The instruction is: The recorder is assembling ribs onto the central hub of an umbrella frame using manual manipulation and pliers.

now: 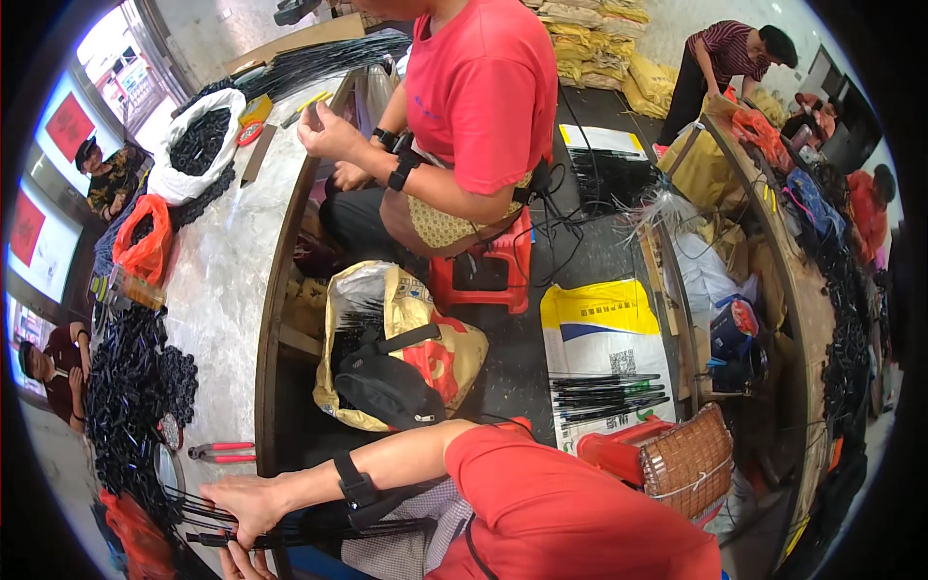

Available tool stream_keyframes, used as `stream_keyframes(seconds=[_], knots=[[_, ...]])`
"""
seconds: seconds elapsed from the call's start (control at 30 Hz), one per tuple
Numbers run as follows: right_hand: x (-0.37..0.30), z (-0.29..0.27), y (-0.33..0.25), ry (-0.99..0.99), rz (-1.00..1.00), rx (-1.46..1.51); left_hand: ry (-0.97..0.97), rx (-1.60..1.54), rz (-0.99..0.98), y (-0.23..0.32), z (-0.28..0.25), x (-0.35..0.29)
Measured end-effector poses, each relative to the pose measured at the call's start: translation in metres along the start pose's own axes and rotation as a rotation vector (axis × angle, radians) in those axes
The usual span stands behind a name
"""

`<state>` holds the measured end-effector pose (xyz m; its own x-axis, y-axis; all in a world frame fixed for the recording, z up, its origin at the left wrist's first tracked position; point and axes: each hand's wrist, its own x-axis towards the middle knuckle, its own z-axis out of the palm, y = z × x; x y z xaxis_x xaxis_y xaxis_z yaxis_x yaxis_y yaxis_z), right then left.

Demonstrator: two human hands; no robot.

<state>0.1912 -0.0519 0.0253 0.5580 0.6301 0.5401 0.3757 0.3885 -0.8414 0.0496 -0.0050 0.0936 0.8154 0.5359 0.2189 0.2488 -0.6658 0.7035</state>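
Note:
At the lower left, my right hand (253, 505) reaches out over the table edge with a black band on the forearm. Its fingers are closed around thin black rods (184, 503) whose ends fan out past the knuckles. Just below it, partly cut off by the picture's rim, my left hand (244, 559) has its fingers up against a thicker black rod (208, 538) and appears to grip it. More black rods (367, 530) stretch back across my lap over a checked cloth (401, 551). The hands are close together, and some fingertips are hidden.
On the table (227, 290) lie red-handled pliers (222, 451), a heap of short black parts (130, 387) and a white sack (198, 145). A co-worker in red (483, 97) sits beside an open yellow bag (387, 338). Rods rest on a floor sack (599, 333).

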Motion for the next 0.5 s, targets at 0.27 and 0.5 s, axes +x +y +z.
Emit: stream_keyframes(seconds=[0.27,0.5], knots=[[-0.004,-0.010,-0.008,-0.023,0.013,0.002,-0.011,-0.430,-0.235,0.022,0.005,-0.002],[-0.005,-0.006,-0.021,-0.059,0.006,-0.027,-0.031,-0.448,-0.184,-0.003,-0.005,-0.001]])
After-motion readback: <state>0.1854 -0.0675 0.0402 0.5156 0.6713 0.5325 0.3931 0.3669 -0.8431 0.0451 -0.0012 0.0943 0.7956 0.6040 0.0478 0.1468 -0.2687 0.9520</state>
